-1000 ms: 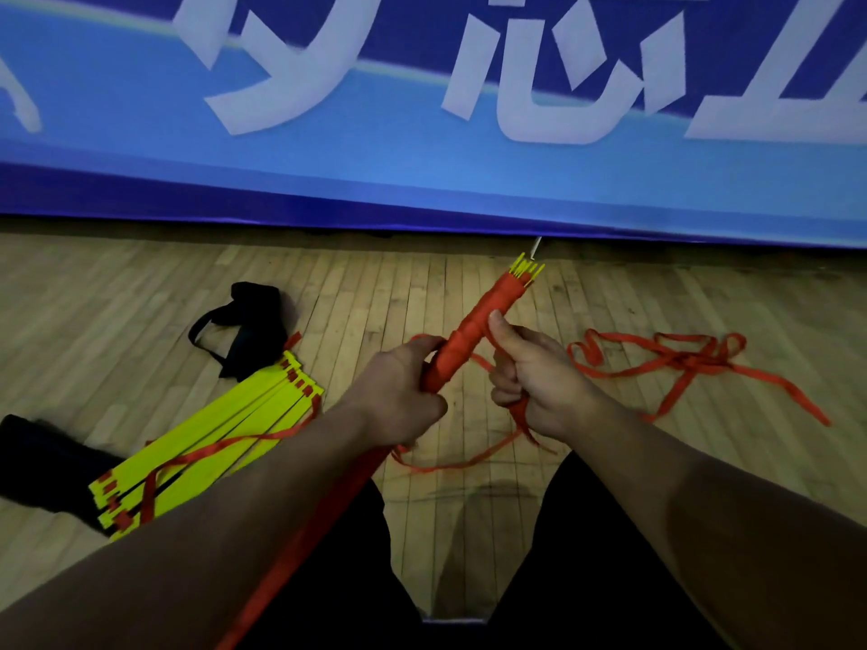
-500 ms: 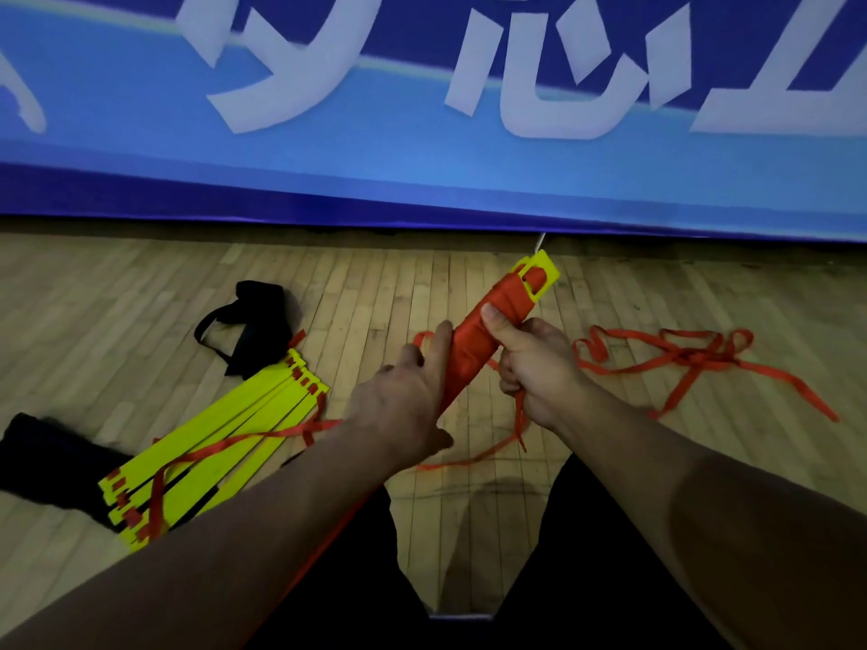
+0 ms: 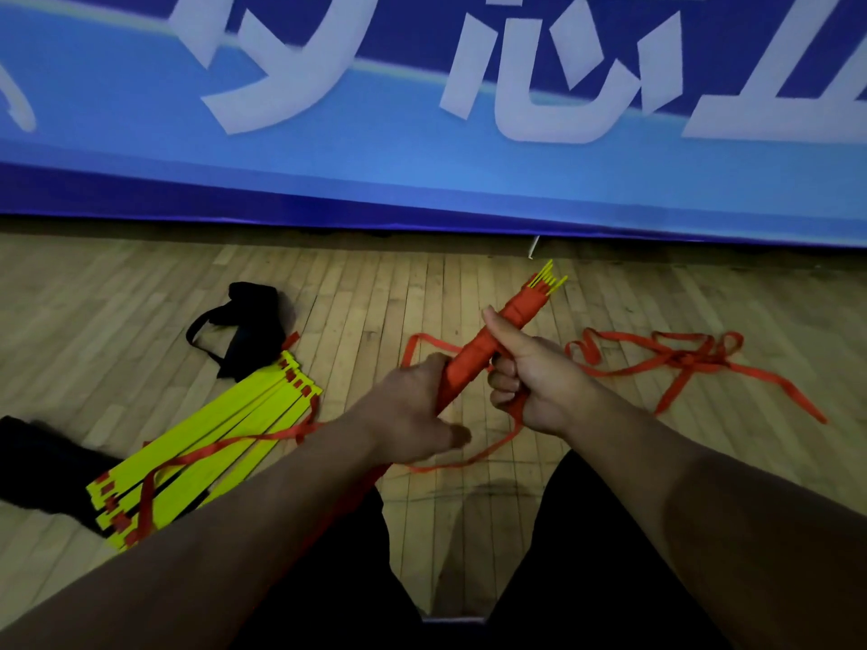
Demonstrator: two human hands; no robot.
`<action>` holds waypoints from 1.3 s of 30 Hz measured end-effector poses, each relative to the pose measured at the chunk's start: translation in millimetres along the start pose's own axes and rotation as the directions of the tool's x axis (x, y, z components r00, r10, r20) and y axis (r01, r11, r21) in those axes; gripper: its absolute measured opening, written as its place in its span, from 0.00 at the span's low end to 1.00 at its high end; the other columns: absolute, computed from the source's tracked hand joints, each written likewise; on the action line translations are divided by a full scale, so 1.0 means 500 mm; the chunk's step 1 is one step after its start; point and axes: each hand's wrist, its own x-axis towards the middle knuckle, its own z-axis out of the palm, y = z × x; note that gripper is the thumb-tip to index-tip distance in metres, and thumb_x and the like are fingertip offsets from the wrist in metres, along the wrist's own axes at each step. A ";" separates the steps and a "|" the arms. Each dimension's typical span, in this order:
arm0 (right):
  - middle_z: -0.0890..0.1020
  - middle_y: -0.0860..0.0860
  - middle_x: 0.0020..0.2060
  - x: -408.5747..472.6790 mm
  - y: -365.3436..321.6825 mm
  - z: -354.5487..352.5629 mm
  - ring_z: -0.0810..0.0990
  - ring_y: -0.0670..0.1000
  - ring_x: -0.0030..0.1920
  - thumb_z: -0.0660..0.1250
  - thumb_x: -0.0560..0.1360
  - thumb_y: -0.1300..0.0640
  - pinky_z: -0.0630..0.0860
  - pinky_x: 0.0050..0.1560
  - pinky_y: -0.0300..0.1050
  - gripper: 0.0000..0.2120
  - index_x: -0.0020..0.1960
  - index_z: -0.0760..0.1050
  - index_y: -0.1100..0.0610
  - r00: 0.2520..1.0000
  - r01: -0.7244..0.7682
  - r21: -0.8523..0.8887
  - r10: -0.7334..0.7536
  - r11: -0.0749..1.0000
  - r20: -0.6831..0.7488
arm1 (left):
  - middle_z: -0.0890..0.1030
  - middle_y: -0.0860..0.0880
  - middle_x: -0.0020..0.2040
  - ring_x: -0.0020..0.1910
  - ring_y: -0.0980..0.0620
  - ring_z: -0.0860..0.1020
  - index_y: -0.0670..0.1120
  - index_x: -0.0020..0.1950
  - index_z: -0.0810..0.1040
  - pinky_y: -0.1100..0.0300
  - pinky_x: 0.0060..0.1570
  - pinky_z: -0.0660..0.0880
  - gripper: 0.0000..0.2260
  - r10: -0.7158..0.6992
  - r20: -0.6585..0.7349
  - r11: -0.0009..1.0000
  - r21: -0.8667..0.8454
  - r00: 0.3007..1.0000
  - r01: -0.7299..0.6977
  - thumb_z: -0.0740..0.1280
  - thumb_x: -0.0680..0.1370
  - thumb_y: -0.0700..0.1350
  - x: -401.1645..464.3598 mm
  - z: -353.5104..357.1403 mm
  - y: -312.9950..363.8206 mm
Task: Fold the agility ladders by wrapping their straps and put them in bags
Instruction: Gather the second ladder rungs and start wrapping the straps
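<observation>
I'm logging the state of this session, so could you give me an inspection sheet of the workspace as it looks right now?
Surface: wooden plank floor, person seated on it, dark-clad legs in view.
Job's things: wrapped ladder bundle, bound in red strap, yellow rung ends showing at its far tip; second ladder, yellow rungs fanned out on the floor, unwrapped; black bag beyond it.
Clutter: loose red strap tangled on the floor to the right; dark object at the left edge, unclear what.
Grippers: left hand against the bundle's lower part, grip unclear; right hand grips the bundle.
Cables: nothing seen.
Surroundings: blue banner with white characters.
</observation>
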 end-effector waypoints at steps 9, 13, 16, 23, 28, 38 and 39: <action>0.66 0.48 0.21 0.004 0.004 0.001 0.61 0.44 0.19 0.68 0.78 0.50 0.57 0.22 0.37 0.12 0.43 0.72 0.57 0.993 0.071 0.101 -0.080 0.992 0.089 | 0.80 0.52 0.38 0.31 0.54 0.81 0.53 0.61 0.70 0.66 0.26 0.73 0.28 -0.004 -0.110 0.982 -0.190 0.994 -0.017 0.78 0.67 0.40 0.011 -0.053 -0.009; 0.65 0.49 0.21 0.009 0.009 0.012 0.61 0.45 0.20 0.71 0.77 0.52 0.58 0.22 0.38 0.14 0.38 0.72 0.57 0.994 0.105 0.011 -0.105 0.994 0.021 | 0.80 0.50 0.49 0.43 0.53 0.81 0.48 0.70 0.65 0.61 0.38 0.76 0.34 -0.026 0.009 0.999 -0.026 1.000 0.026 0.78 0.69 0.48 0.007 -0.037 -0.004; 0.66 0.48 0.23 0.010 0.013 0.017 0.63 0.45 0.21 0.73 0.76 0.49 0.61 0.23 0.38 0.13 0.42 0.75 0.57 0.986 0.149 -0.162 -0.159 0.976 -0.051 | 0.72 0.46 0.64 0.56 0.44 0.78 0.51 0.79 0.44 0.53 0.49 0.77 0.50 -0.003 -0.061 0.920 0.391 0.998 0.027 0.76 0.70 0.54 0.007 0.002 -0.020; 0.80 0.51 0.37 0.007 0.019 0.004 0.76 0.47 0.33 0.72 0.75 0.46 0.71 0.32 0.41 0.15 0.54 0.79 0.56 0.990 0.139 -0.116 -0.136 0.984 0.028 | 0.80 0.49 0.50 0.33 0.55 0.80 0.53 0.72 0.68 0.63 0.31 0.76 0.31 0.038 -0.072 0.975 -0.216 0.997 -0.052 0.68 0.72 0.33 0.015 -0.034 -0.043; 0.82 0.56 0.62 0.015 0.034 0.015 0.81 0.58 0.61 0.72 0.70 0.42 0.77 0.60 0.56 0.33 0.69 0.72 0.58 0.991 0.058 0.038 -0.062 0.998 0.118 | 0.82 0.43 0.54 0.41 0.50 0.85 0.48 0.65 0.71 0.50 0.41 0.80 0.20 -0.008 0.173 0.838 -0.536 0.985 0.101 0.67 0.75 0.33 0.002 -0.048 -0.026; 0.86 0.59 0.50 0.028 0.025 0.089 0.86 0.57 0.51 0.67 0.80 0.54 0.83 0.53 0.55 0.13 0.58 0.77 0.63 0.975 0.224 -0.158 -0.220 0.962 0.044 | 0.69 0.53 0.37 0.39 0.48 0.72 0.51 0.53 0.57 0.57 0.36 0.67 0.26 -0.079 -0.189 0.986 0.130 0.979 0.104 0.74 0.69 0.43 0.014 -0.023 -0.072; 0.86 0.59 0.50 0.030 0.025 0.101 0.87 0.57 0.50 0.67 0.81 0.54 0.83 0.53 0.55 0.13 0.58 0.77 0.64 0.973 0.231 -0.189 -0.222 0.954 0.071 | 0.69 0.53 0.37 0.39 0.47 0.73 0.50 0.53 0.58 0.57 0.37 0.68 0.25 -0.089 -0.191 0.988 0.106 0.978 0.110 0.74 0.69 0.43 0.008 -0.031 -0.084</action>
